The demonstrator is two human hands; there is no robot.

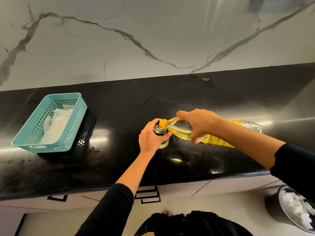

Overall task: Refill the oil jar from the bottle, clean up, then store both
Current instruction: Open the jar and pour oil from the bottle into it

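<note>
A small glass oil jar (164, 144) with a dark rim stands on the black counter (119, 116), holding a little yellow oil. My left hand (150, 136) is wrapped around the jar. My right hand (199, 124) grips a clear plastic oil bottle (180, 127) tipped almost flat, its yellow neck (162, 123) resting over the jar's mouth. The bottle's far end with its yellow label points right. The jar's left side is hidden under my fingers.
A teal perforated basket (76, 120) with white paper tissue in it sits at the counter's left. A marble wall rises behind. Below the counter are cabinet drawers with dark handles (147, 195), and a bin (276, 212) with white paper stands on the floor at right.
</note>
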